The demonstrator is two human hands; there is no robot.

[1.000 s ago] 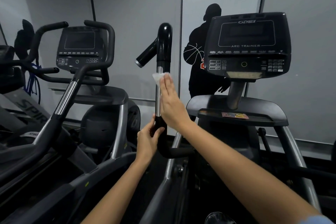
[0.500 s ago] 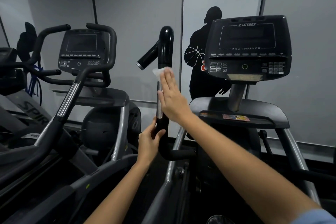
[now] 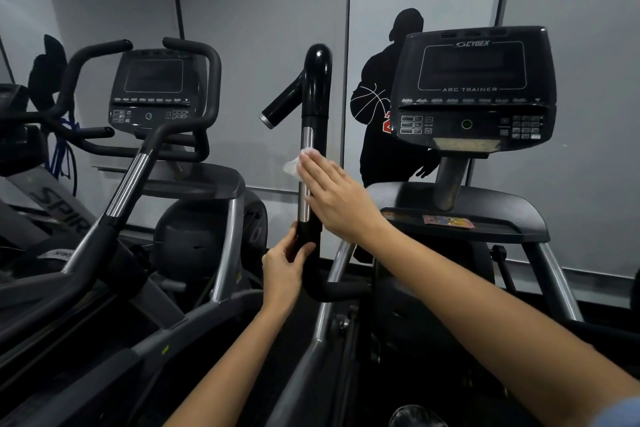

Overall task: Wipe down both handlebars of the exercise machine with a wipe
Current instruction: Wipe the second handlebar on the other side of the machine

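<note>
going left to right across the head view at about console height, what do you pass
neighbouring machine's console → upright handlebar with the white wipe pressed on it by the right hand → basketball player silhouette on the wall → Cybex Arc Trainer console

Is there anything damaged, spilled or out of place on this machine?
Nothing looks broken or spilled. One oddity: a colourful sticker lies slightly crooked on the shelf below the console, whose lower edge looks worn or dusty.
</note>
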